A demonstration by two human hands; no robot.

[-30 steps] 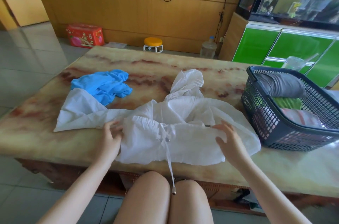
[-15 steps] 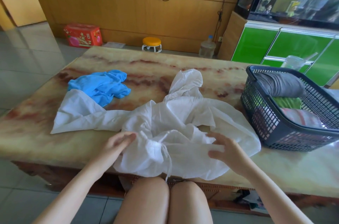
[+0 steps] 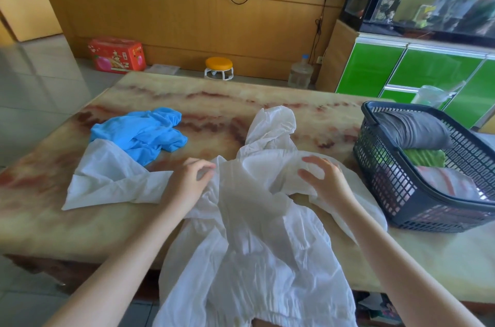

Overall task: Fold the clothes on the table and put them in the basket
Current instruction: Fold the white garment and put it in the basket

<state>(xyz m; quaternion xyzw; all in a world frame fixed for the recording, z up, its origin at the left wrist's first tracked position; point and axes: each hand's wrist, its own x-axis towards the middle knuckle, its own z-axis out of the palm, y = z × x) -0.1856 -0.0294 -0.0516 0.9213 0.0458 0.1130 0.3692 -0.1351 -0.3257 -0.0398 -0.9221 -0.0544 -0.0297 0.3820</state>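
White garment [image 3: 254,246] held in both hands over a marble tabletop [image 3: 53,219].
I see my left grip [image 3: 192,182] and right grip [image 3: 324,179] each curled around its upper fabric; the hem hangs over the near edge. A blue garment [image 3: 142,134] touches its left sleeve. The dark basket [image 3: 401,192], right, holds folded clothes.

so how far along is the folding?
Done: folded clothes sit in the basket. In hand: left hand and right hand grip the white jacket, unfolded, hem hanging off the table. Left: that jacket, then the crumpled blue garment.
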